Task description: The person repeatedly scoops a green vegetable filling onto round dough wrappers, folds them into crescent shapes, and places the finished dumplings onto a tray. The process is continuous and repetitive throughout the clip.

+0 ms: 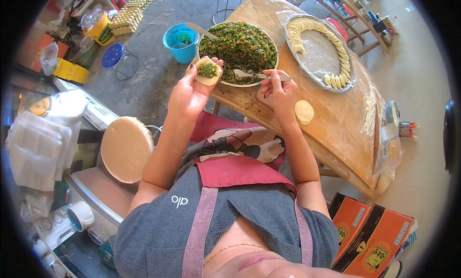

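On my left hand (192, 92) lies a round dough wrapper (209, 73) with green chopped filling on it; the thumb rests at its edge. My right hand (279, 91) grips a flat spatula (261, 75), whose tip is over the near rim of a big bowl of chopped green filling (239, 44). Another flat utensil (200, 29) leans in the bowl at its left. Round wrappers (304, 111) lie on the wooden board beside my right wrist. A round tray (320, 55) covered in plastic film holds a curved row of folded dumplings (340, 47).
A blue bucket (180, 44) stands left of the bowl. Flour dusts the wooden board (335, 127) at its right end. Stools (112, 56), egg trays (131, 13) and a yellow tub (101, 29) are at the upper left. Orange boxes (374, 238) stand at the lower right.
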Action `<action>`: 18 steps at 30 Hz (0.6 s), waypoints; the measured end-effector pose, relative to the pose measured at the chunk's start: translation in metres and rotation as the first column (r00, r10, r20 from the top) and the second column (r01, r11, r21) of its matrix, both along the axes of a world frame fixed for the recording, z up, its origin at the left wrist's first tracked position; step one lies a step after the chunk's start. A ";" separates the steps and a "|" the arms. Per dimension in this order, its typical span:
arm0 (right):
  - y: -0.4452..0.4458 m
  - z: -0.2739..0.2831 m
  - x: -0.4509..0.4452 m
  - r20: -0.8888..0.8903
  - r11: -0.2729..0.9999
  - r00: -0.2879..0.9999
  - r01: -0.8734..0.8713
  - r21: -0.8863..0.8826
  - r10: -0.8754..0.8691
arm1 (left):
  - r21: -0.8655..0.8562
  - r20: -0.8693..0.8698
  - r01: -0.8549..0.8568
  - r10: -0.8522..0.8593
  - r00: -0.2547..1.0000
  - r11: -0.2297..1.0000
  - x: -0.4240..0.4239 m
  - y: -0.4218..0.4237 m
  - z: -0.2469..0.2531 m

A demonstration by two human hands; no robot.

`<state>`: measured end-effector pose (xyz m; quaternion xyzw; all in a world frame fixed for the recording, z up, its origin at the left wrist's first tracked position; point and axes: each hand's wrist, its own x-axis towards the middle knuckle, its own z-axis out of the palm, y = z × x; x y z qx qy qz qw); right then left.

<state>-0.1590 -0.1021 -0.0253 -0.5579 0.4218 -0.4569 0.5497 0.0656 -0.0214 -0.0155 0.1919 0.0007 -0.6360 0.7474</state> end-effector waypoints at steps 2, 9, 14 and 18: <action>-0.003 0.000 -0.002 0.067 0.999 0.998 -0.004 0.054 0.001 | 0.010 0.015 -0.007 0.007 1.000 1.000 -0.001 0.000 0.000; 0.001 0.015 -0.007 -0.217 0.965 0.970 0.050 -0.259 -0.109 | 0.019 0.041 -0.003 0.002 0.999 1.000 -0.006 -0.001 0.001; 0.002 0.029 -0.010 -0.448 0.745 0.861 -0.130 -0.654 -0.243 | 0.031 0.056 -0.005 0.003 0.998 1.000 -0.008 0.000 0.003; 0.005 0.025 -0.006 -0.457 0.932 0.881 -0.055 -0.357 -0.123 | 0.041 0.046 0.009 -0.011 0.999 0.999 -0.009 0.000 0.003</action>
